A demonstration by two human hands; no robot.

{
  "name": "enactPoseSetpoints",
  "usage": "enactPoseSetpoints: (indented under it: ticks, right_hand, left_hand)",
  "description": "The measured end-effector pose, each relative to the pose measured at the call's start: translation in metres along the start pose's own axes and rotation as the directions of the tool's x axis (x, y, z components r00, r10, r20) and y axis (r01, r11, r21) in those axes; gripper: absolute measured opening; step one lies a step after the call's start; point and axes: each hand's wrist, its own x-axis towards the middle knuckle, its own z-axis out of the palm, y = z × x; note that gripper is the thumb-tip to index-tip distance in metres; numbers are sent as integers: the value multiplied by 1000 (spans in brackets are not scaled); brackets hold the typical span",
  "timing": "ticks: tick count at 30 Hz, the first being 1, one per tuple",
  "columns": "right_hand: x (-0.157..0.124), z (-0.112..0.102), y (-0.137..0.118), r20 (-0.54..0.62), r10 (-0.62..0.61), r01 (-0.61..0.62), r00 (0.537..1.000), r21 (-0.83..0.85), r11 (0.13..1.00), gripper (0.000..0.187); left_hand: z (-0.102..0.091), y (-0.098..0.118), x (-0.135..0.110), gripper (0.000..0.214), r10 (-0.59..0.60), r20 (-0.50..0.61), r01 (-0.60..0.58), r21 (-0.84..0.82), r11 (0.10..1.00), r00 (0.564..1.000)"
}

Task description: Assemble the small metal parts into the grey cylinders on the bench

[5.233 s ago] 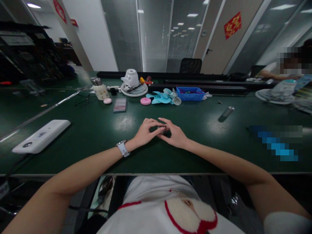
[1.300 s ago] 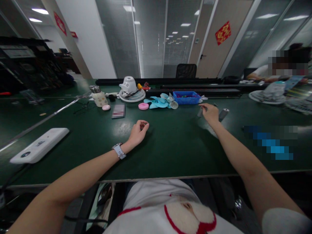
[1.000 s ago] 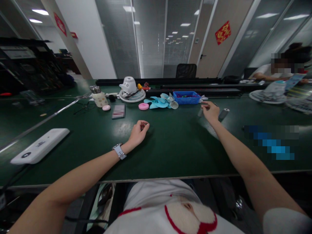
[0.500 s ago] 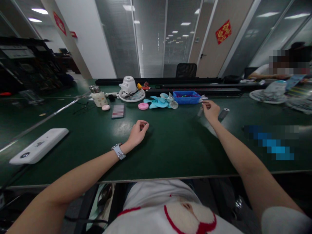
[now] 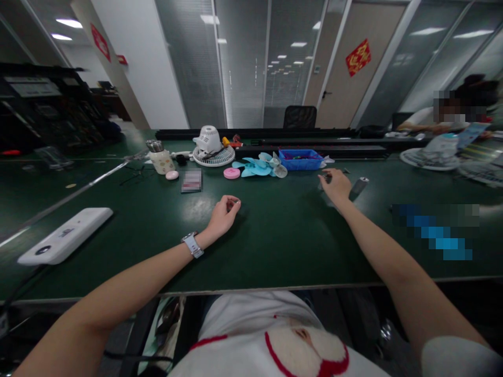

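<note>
Head view: a long table (image 5: 275,235) covered in dark green matting runs across the room, with ceiling lights glaring off it. The person's left hand (image 5: 222,217) rests on the mat near the middle. Its fingers are curled, and thumb and forefinger tips meet on a small dark part (image 5: 231,202) too tiny to identify. A white watch (image 5: 192,244) sits on that wrist. The right hand (image 5: 336,186) is stretched farther out and to the right, fingers bent down onto the mat. I cannot tell whether it grips anything. A grey cylinder (image 5: 358,186) lies just to its right.

Along the far side stand a lidded flask (image 5: 159,157), a white fan (image 5: 210,144), two pink discs (image 5: 231,173), light blue fan blades (image 5: 257,166) and a blue tray (image 5: 301,158). A flat white device (image 5: 65,235) lies at the near left edge.

Behind the table are grey glass partitions with blinds, a black chair (image 5: 299,116) and a door with a red ornament (image 5: 358,56). Dark shelving (image 5: 43,104) fills the far left. Another person (image 5: 424,118) sits at the far right.
</note>
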Motion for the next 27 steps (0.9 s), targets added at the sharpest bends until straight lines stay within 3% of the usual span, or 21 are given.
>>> enactPoseSetpoints:
  ticks: [6,11,14,18,20,23,25,27]
  right_hand:
    - [-3,-1,-1,-7,26,-26,1000,-39,999,43]
    - [-5,4,2,11,118,-118,993,-32,992,55]
    - [-7,10,10,77,177,-178,981,1,984,54]
    - [-10,11,5,75,188,-194,979,69,979,52]
    - [-15,7,-15,83,148,-158,985,129,979,52]
    - [-35,-6,-72,125,-12,-32,992,342,939,52]
    - [-55,-17,-116,173,-195,70,965,549,833,52]
    - [-77,-28,-154,212,-363,131,907,677,724,54]
  left_hand:
    - [1,-1,0,24,1,-1,-1,9,1000,1000]
    - [2,-2,1,25,9,-1,-9,24,1000,1000]
    - [2,-3,1,26,9,2,-9,21,1000,1000]
    - [2,-6,2,29,17,14,-17,9,1000,1000]
    - [3,-7,2,31,30,27,-30,-4,1000,999]
    - [3,-3,-1,36,69,73,-66,-40,997,995]
    - [2,2,-4,38,111,115,-104,-68,992,987]
    - [2,9,-8,39,150,146,-137,-95,986,978]
